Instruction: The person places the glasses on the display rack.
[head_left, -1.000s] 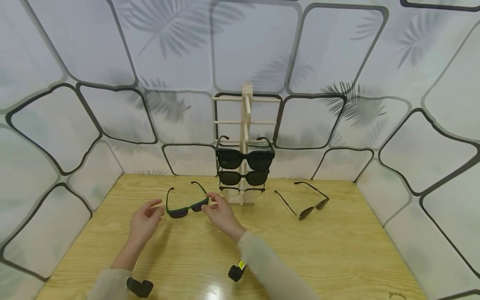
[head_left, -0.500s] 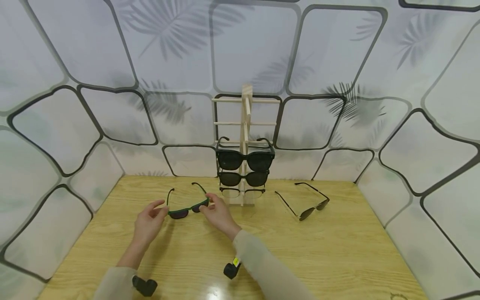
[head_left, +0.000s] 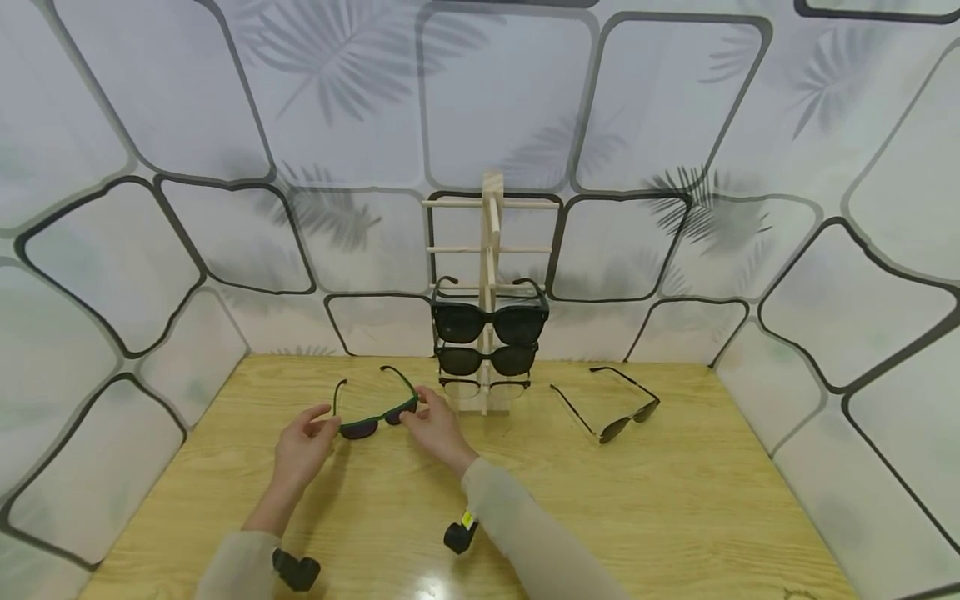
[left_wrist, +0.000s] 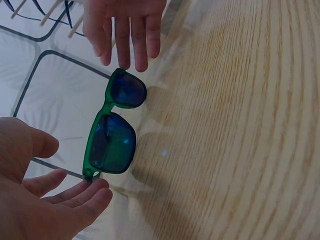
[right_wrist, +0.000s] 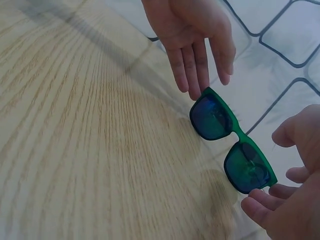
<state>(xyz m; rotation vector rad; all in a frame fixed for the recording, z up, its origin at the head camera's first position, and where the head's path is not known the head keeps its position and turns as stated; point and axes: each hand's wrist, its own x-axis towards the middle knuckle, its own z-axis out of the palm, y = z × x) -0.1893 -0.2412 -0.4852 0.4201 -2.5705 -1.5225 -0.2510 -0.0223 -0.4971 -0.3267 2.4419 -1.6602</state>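
Note:
Green-framed sunglasses (head_left: 360,429) with dark blue-green lenses lie on the table at left of centre, temples unfolded and pointing toward the back wall. At their left end is my left hand (head_left: 302,448), its fingertips at the hinge corner. My right hand (head_left: 439,430) is at the opposite end, fingers beside the right hinge. In the left wrist view, the left thumb stands apart from the frame (left_wrist: 114,142), and its fingers touch or nearly touch the corner. The right wrist view likewise shows the right thumb apart from the sunglasses (right_wrist: 212,117) and relaxed fingers at the edge.
Behind my right hand stands a wooden display rack (head_left: 491,217) with several pegs. It carries black sunglasses (head_left: 491,323), a second dark pair (head_left: 486,360) and clear-lensed glasses (head_left: 461,387) lowest. Thin-framed sunglasses (head_left: 615,428) lie unfolded on the table (head_left: 675,517) at right. Patterned walls enclose the table.
My left hand has moved right and slightly nearer, reaching the left end of the green sunglasses. The right hand has shifted slightly left. The green sunglasses have barely moved.

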